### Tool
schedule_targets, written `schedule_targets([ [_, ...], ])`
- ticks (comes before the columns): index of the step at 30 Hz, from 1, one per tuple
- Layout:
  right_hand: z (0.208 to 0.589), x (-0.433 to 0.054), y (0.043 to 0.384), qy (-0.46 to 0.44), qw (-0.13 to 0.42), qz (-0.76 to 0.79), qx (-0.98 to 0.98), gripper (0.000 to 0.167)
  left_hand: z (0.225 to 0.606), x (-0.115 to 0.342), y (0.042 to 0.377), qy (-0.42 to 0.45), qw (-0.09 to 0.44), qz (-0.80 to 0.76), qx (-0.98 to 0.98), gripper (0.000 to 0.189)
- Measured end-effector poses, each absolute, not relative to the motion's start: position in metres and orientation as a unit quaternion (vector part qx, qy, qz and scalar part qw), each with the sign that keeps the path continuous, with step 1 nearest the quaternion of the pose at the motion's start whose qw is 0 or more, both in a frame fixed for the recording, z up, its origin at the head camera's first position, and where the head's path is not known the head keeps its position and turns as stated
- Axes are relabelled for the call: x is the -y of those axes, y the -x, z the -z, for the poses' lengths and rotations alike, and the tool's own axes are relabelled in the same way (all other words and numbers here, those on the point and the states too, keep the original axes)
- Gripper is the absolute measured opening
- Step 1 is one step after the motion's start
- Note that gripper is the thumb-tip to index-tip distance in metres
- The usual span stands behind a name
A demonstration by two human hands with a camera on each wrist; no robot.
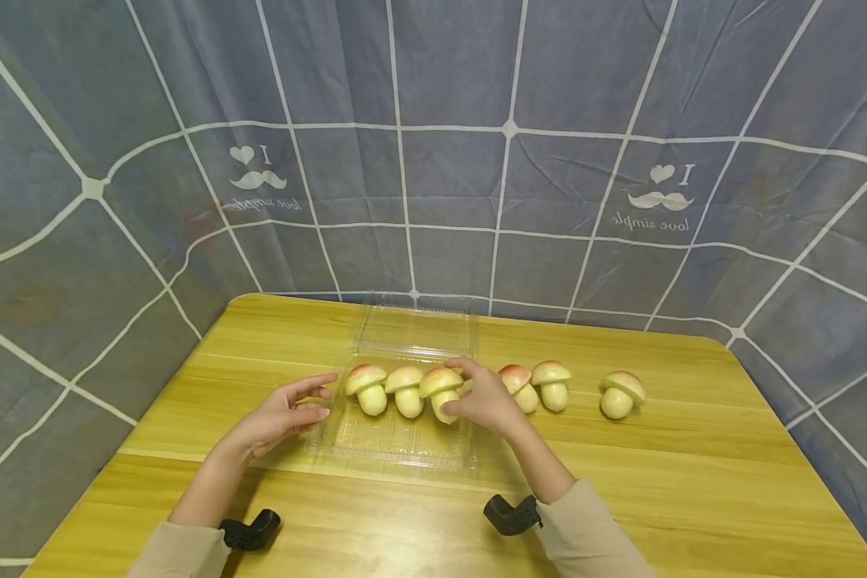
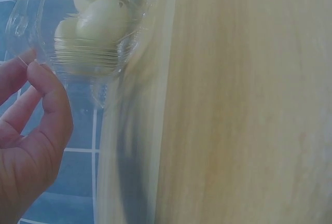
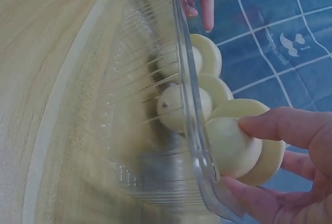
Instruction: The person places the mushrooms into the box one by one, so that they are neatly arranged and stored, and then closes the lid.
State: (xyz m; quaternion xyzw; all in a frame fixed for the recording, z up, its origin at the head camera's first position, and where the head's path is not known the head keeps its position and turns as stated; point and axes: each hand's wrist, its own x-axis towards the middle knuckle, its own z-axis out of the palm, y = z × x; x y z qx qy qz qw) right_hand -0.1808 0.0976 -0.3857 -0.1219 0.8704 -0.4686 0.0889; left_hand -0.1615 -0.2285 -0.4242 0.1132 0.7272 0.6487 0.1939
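Note:
A clear plastic clamshell box (image 1: 397,459) lies with its lid (image 1: 417,327) folded back toward the curtain. Inside stand two toy mushrooms, a left one (image 1: 367,390) and a middle one (image 1: 408,392), pale yellow with reddish or yellow-green caps. My right hand (image 1: 486,399) holds a third toy mushroom (image 1: 441,393) at the box's right end, thumb on its stem; the right wrist view shows this mushroom (image 3: 233,146) beside the rim. My left hand (image 1: 282,417) is by the box's left edge, fingers slightly bent and apart; whether the fingertips touch the rim is unclear.
Right of the box, two more toy mushrooms, one (image 1: 518,387) leaning near another (image 1: 553,385), lie close together. A separate one (image 1: 621,394) stands farther right. A grey gridded curtain (image 1: 448,177) surrounds the back and sides of the wooden table (image 1: 694,482).

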Motion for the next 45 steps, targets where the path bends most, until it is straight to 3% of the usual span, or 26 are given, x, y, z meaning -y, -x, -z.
schedule_targets([
  [33,0.392,-0.083,0.173,0.164,-0.017,0.302,-0.939,0.065,0.422,0.228,0.161,-0.119,0.199,-0.651,-0.723,0.066],
  [45,0.401,-0.077,0.169,0.171,-0.050,0.279,-0.944,0.053,0.424,0.228,0.162,-0.120,0.196,-0.649,-0.725,0.066],
])
